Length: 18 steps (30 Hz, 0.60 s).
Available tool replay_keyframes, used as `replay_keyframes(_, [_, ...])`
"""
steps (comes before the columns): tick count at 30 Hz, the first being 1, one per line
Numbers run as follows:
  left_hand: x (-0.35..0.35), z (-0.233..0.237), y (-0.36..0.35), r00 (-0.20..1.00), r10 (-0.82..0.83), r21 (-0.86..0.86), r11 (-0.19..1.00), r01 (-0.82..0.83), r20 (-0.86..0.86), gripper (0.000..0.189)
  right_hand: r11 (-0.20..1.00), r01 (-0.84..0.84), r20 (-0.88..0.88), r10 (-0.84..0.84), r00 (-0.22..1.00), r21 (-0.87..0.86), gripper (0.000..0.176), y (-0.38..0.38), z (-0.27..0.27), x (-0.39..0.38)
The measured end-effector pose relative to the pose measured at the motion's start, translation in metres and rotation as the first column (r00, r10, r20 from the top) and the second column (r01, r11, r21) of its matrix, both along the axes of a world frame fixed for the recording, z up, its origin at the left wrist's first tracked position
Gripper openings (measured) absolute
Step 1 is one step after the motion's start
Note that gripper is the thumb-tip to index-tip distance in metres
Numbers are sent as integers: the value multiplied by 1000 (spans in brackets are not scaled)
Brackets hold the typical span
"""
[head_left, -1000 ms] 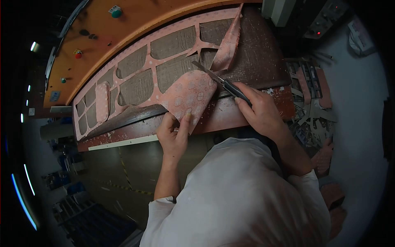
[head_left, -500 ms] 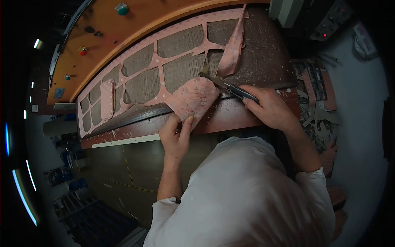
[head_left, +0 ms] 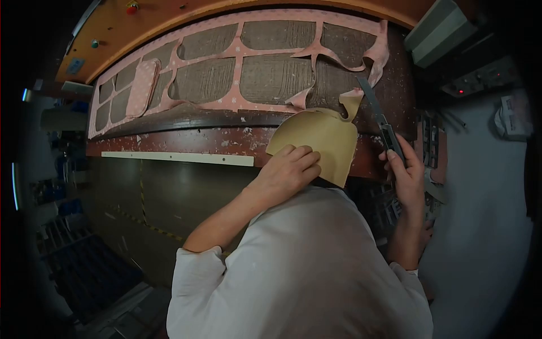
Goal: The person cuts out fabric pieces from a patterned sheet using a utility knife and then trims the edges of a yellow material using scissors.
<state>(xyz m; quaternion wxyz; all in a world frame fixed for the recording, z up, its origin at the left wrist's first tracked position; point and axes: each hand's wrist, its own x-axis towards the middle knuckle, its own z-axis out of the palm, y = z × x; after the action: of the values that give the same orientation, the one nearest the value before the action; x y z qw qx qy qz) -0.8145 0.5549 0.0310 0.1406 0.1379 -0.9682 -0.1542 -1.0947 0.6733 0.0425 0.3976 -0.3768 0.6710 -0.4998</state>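
My left hand (head_left: 291, 170) is closed on the edge of a sheet piece folded over to its tan backing (head_left: 327, 135), at the front edge of the bench. A narrow curled strip rises from the top of this piece toward the pink patterned sheet (head_left: 236, 76), which has rows of rounded openings. In my right hand (head_left: 409, 172) is a utility knife (head_left: 387, 131), its long blade out and pointing up and away, right of the tan piece. The blade tip lies close to the torn pink strips at the sheet's right end.
Rounded pink pieces (head_left: 142, 90) lie on the left part of the sheet. The dark bench pad (head_left: 395, 73) carries pale scraps. Behind it runs an orange machine beam (head_left: 169, 20) with a red button (head_left: 132, 8). A pale strip (head_left: 175, 157) lines the bench's front edge.
The held piece has flipped from its pink face to its tan back and come right and nearer my body. My right hand and the knife have moved right, with the blade turned more upright.
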Motion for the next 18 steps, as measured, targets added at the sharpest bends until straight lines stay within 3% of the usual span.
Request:
replay_keyframes(1, [1,-16,3,1000,-14,188,982,12,7,45,1000,10,7,-10,1000,17,44,4,-3,1])
replay_keyframes(4, [9,-40,17,962,228,262,947,-183,-152,50,997,61,20,-62,998,50,45,17,-4,8])
replay_keyframes(5, [12,-48,20,927,332,272,921,-279,-174,63,996,74,15,-75,997,47,45,21,-3,10])
replay_keyframes(7, [10,-53,17,777,545,206,839,-505,-315,69,994,104,2,-104,995,41,45,30,1,14])
replay_keyframes(10, [-2,-53,-2,665,682,311,731,-607,-305,73,992,120,-21,-120,993,21,45,39,5,14])
replay_keyframes(11, [-6,-49,-11,664,679,284,735,-616,-315,58,994,109,-27,-109,994,10,46,39,4,12])
replay_keyframes(14, [-7,-41,-27,754,645,331,743,-582,-122,36,1000,22,-38,-23,999,-12,44,24,9,0])
replay_keyframes(17, [-13,-13,-13,713,687,685,455,-570,137,26,989,-146,-186,146,972,17,41,-1,27,-18])
replay_keyframes(18, [-15,-19,-6,709,702,803,382,-457,70,26,978,-203,-254,206,945,40,40,-9,35,-24])
